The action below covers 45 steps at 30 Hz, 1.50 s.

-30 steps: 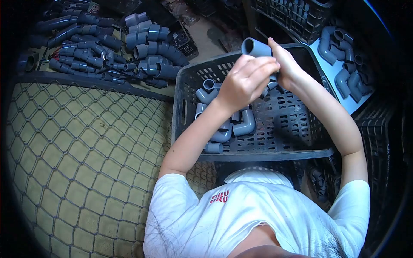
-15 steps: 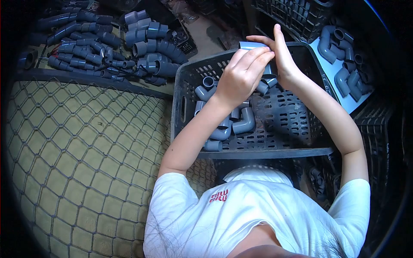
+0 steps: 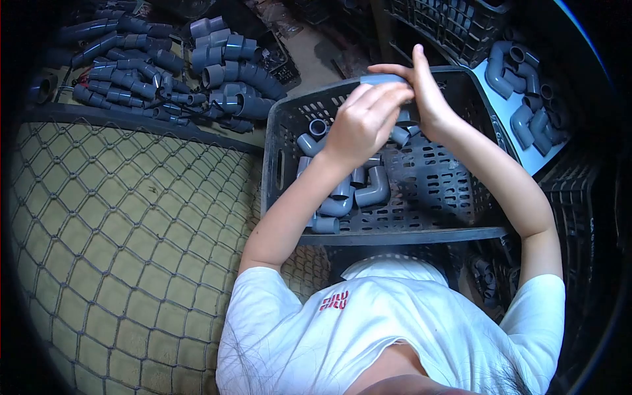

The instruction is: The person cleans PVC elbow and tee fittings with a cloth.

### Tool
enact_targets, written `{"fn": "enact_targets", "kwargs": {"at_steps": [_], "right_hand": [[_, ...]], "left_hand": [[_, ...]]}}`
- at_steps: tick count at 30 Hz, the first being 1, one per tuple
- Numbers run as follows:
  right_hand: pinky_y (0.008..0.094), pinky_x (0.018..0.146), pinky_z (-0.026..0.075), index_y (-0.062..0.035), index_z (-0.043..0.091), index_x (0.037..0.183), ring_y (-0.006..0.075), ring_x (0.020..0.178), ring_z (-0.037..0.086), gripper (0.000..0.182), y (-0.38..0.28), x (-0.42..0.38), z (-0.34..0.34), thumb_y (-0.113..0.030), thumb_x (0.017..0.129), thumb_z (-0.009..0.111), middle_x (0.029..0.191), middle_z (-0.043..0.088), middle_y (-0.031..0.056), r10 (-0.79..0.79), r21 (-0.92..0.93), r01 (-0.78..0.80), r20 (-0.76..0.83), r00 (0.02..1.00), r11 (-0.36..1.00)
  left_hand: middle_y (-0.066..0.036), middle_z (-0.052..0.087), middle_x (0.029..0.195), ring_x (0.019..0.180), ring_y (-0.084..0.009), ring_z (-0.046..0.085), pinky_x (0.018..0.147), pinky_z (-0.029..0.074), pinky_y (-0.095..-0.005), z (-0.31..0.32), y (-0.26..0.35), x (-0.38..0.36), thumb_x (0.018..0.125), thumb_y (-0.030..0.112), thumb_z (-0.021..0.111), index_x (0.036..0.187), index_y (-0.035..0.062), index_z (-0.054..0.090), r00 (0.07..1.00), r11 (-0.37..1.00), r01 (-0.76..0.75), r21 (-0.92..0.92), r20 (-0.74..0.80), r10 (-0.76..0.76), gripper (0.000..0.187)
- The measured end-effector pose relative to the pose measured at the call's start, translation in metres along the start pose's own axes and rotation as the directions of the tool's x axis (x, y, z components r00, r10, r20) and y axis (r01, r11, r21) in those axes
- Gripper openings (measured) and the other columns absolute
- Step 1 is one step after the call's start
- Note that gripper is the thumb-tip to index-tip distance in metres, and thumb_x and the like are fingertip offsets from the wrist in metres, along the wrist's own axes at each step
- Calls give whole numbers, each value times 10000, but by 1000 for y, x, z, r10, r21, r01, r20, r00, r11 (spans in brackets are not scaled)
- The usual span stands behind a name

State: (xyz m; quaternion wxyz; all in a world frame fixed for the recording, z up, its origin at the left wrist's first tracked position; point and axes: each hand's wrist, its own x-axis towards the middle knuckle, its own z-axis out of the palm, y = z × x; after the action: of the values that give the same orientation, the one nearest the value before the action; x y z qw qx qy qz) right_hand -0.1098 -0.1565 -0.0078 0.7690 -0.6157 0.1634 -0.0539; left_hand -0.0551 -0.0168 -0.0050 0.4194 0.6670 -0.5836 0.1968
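Note:
Over the far side of a black plastic crate (image 3: 395, 235), my left hand (image 3: 368, 122) is closed around a grey pipe elbow (image 3: 383, 79), which its fingers largely hide. My right hand (image 3: 429, 99) has its fingers stretched out and its palm against the right side of that fitting. Below the hands, several loose grey elbows lie in the left part of the crate, one L-shaped elbow (image 3: 375, 187) near its middle. A further grey fitting (image 3: 400, 135) shows just under the hands.
Stacked grey pipe fittings (image 3: 230, 79) cover the surface at the upper left. Wire mesh (image 3: 131, 243) spans the left side. More elbows (image 3: 523, 125) rest on a white board (image 3: 503, 105) to the right. Another black crate (image 3: 454, 26) stands behind.
Both hands have come slightly down and left with the pipe elbow, which now shows less above my left fingers. The crate and loose fittings look nearly unchanged.

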Motion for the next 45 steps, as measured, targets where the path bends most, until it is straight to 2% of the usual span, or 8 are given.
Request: {"fn": "enact_targets", "kwargs": {"at_steps": [3,7,8,11,24,28,36,45], "right_hand": [[350,924,549,-60,609,1282,197,1086,642,855,-8,-1,-12,-737,951,206,1121,654,172,29,125,-31,14,999,992],[350,864,562,-59,569,1307,181,1091,638,787,-16,0,-7,-717,937,346,1110,644,136,154,166,-150,-15,988,975],[313,791,529,-57,634,1079,148,902,652,594,-17,-7,3,-612,965,456,970,655,66,201,276,-172,-79,976,946],[307,728,535,-65,622,1029,124,838,645,411,-2,-2,2,-469,970,570,923,641,53,205,293,-176,-74,976,940],[292,735,535,-115,619,1046,116,834,645,508,-7,-5,-9,-592,971,462,891,647,38,304,270,-290,-13,953,918],[377,914,492,-66,497,1285,174,981,631,577,18,-9,1,-554,1023,335,1077,637,77,282,135,-284,35,959,949],[343,747,582,-55,604,1144,165,878,685,421,-16,3,-18,-381,1065,349,1016,669,89,240,372,-211,-33,970,904],[282,689,559,-150,603,1104,103,918,626,617,-10,-9,0,-651,997,261,999,648,15,422,227,-433,99,901,872]], "left_hand": [[-110,705,1090,950,-289,677,865,536,-382,-3,8,-1,795,-15,682,1073,62,699,997,997,27,-73,71,-22,289],[-117,706,1092,968,-294,679,845,530,-372,-7,-3,3,800,-35,669,1054,59,702,998,996,10,-88,58,-5,273],[-117,706,1092,968,-294,679,845,530,-372,-6,-3,4,800,-35,669,1054,59,702,998,996,4,-88,58,1,273],[-117,698,1115,947,-292,669,827,526,-371,-3,1,2,788,-54,674,1057,60,696,1000,998,7,-61,21,-6,293],[-82,668,1169,926,-271,644,814,521,-361,7,-3,-2,751,-52,700,1084,75,679,990,986,-138,-94,11,140,357],[-85,658,1174,962,-280,624,827,509,-367,17,13,-4,745,-62,677,1083,76,678,983,969,-185,-166,-17,185,364],[-82,677,1131,902,-270,636,794,529,-362,-1,-18,-10,725,-45,692,1094,78,679,978,979,-202,11,-44,203,390],[-66,680,1170,926,-251,642,805,526,-343,9,-15,-10,717,-38,684,1124,86,690,972,972,-235,14,22,234,425]]}}
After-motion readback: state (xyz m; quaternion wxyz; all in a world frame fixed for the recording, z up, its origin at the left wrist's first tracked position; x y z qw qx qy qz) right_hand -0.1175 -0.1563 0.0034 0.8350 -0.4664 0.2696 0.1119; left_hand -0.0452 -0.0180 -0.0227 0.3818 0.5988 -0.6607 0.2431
